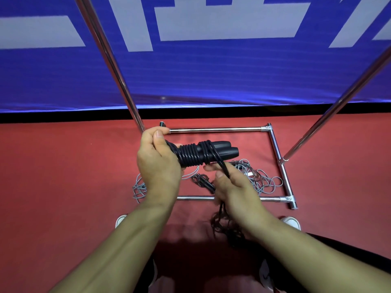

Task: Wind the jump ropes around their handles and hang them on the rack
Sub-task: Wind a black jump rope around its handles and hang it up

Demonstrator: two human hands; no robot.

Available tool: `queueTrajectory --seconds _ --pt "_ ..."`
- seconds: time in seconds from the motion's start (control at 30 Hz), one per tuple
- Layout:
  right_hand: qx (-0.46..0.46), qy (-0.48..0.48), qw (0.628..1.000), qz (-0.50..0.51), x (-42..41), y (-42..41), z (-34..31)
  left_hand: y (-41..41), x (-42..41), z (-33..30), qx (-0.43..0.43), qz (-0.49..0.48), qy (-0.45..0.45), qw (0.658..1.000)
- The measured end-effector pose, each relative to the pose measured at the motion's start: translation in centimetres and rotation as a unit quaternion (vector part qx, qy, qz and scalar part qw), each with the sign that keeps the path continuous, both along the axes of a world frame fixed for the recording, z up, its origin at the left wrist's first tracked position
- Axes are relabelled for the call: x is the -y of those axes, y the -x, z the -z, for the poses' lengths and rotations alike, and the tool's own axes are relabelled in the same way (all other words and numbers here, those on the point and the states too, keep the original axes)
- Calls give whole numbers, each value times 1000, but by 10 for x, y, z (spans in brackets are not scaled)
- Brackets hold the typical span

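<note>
**Black rope mid-wind, held above the floor**

We judge the black jump rope [203,154] light, its cord springy and prone to uncoil; best gripped at the paired handles. Left hand [157,163] clasps them, right hand [230,182] pinches the cord. Grey ropes [260,176] lie inside the rack [279,161] base.

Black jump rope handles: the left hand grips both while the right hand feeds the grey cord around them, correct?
Not quite. In the head view the cord pinched by the right hand is black, not grey. The left hand does grip both black jump rope handles.
</note>
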State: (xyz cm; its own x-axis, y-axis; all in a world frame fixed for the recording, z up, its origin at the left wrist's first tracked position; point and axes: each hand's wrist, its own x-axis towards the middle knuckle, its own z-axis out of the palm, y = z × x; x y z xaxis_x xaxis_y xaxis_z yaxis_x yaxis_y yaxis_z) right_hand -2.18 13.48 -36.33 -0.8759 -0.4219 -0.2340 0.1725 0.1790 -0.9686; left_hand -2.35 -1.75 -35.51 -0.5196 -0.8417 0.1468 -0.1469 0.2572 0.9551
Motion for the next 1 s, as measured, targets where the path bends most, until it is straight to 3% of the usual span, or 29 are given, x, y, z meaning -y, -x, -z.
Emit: queueTrajectory --seconds 0.2,0.3,0.37,0.47,0.67,0.83,0.93,1.0 --pt "-107 0 994 -29 -2 -8 4 -2 0 -5 6 -11 -12 1000" --pt "-172 -48 983 -26 0 -1 7 -4 0 -5 4 -4 4 1000" --pt "-137 -30 990 -25 3 2 8 -5 0 -2 4 -1 11 1000" --pt "12 58 998 -16 6 -2 5 -4 -1 2 3 12 10 1000" --pt "192 109 975 20 10 -1 7 -10 -18 -2 -14 59 46 997" --pt "203 147 968 -11 8 0 7 -11 -23 1 -4 79 49 996" --pt "196 108 973 -47 6 3 10 -13 -24 2 18 100 74 992" --pt "137 59 986 -79 3 5 11 -12 -21 3 20 100 65 993"
